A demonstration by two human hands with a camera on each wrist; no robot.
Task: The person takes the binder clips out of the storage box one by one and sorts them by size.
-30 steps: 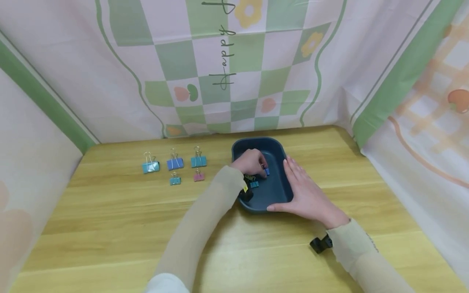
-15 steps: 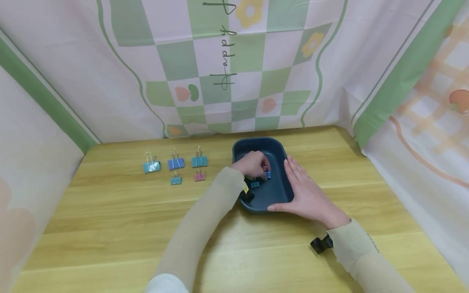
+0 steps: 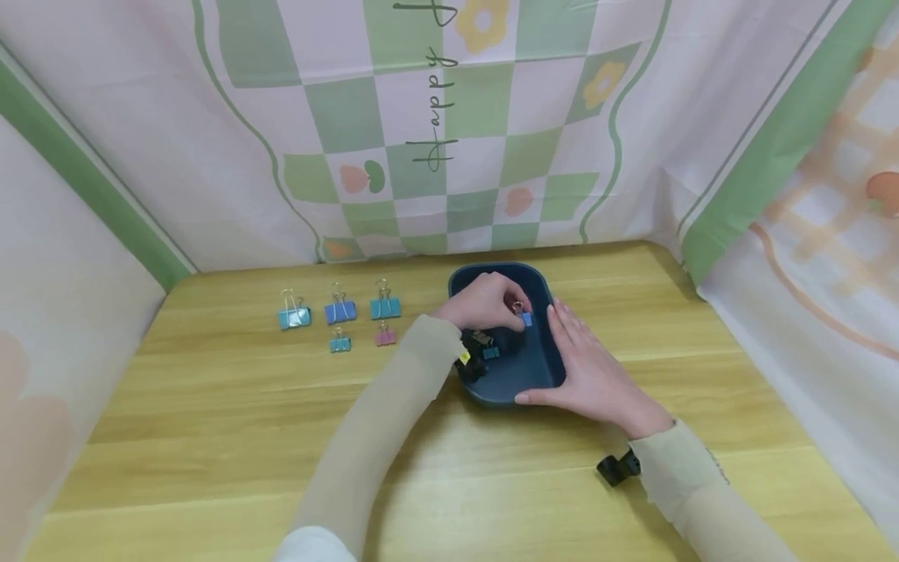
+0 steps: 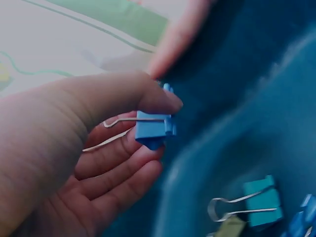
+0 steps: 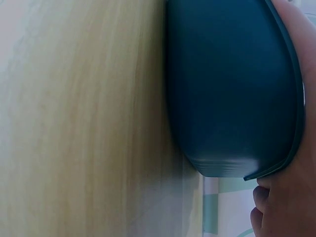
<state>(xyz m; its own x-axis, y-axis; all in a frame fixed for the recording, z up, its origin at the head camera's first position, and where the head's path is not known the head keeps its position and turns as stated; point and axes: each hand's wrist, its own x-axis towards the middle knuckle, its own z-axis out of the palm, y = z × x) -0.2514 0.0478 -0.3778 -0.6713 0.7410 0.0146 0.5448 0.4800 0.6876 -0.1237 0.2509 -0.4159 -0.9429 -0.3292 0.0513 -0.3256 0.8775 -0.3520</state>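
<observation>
A small blue binder clip [image 4: 150, 128] is pinched between the thumb and fingers of my left hand [image 3: 485, 300], inside the dark blue tray [image 3: 516, 386]. Its wire handles point back toward the palm in the left wrist view. Below the hand, a small teal binder clip [image 4: 262, 201] lies on the tray's floor, with an olive clip [image 4: 231, 227] and another blue clip [image 4: 299, 222] partly cut off at the frame's edge. My right hand [image 3: 597, 375] rests against the tray's right side, fingers straight along the rim and thumb at the near edge.
Left of the tray, two rows of binder clips stand on the wooden table [image 3: 232, 437]: light blue [image 3: 293, 317], blue [image 3: 340, 312] and teal [image 3: 385, 308] behind, small light blue [image 3: 340, 344] and pink [image 3: 385, 338] in front. A patterned curtain [image 3: 407, 187] hangs behind.
My left hand has moved up and slightly right within the tray, and the blue binder clip has come along in its fingers. The right hand stays at the tray.
</observation>
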